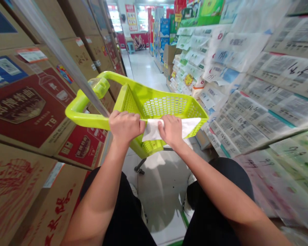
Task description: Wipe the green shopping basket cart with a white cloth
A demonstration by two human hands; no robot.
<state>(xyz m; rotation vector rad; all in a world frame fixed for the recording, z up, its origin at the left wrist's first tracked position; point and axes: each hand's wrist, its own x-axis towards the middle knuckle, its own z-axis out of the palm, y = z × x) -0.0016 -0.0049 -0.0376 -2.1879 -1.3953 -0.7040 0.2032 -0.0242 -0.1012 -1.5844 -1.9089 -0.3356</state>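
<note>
A yellow-green shopping cart (146, 91) stands in a shop aisle just in front of the person's knees, its basket tilted across the view. The left hand (127, 125) grips its near rim beside the handle (89, 120), fingers curled around the edge. The right hand (171, 129) clasps a white cloth (152, 130) draped over that same rim, fingers bent across it and thumb on the near side; the cloth spreads out on both sides of the hand. A pale pole (66, 61) slants down to the left hand (whether they touch, I cannot tell). Brown and red cartons (28, 99) are stacked on the left, while wrapped packs (215, 65), several with handwritten prices, fill the right. A blue stool (130, 47) stands far down the aisle on the shiny floor (143, 65).
</note>
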